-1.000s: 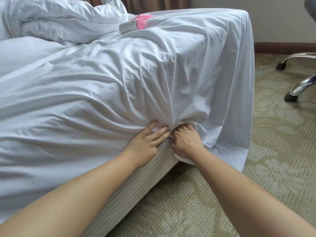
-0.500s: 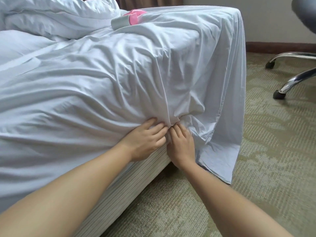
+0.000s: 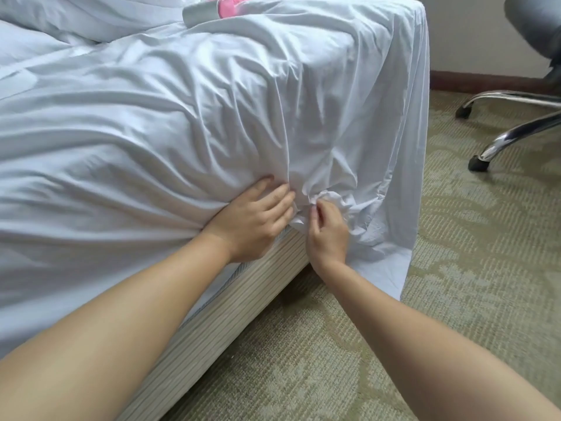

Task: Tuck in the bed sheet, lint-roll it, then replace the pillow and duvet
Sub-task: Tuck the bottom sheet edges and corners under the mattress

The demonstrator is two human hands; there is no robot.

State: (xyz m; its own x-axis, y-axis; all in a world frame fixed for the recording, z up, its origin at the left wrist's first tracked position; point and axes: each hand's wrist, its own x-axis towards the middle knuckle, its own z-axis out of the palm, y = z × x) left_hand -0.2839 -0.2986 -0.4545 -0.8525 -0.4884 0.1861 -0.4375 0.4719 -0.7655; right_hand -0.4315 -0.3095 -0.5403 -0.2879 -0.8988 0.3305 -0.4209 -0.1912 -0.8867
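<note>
Soft, even daylight, wide-angle view

We see bright, diffuse light with no harsh glare; gentle shadows sit in the folds of the bed sheet [image 3: 188, 123] and under the bed base [image 3: 212, 326]. The chrome chair legs [image 3: 513, 132] catch small highlights. Edges bow outward, and the top right corner looks blurred.

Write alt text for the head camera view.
A person's left hand presses flat on a white bed sheet at the mattress edge while the right hand pinches bunched sheet near the corner. A pink-handled lint roller lies on the bed; loose sheet hangs toward the carpet.
</note>
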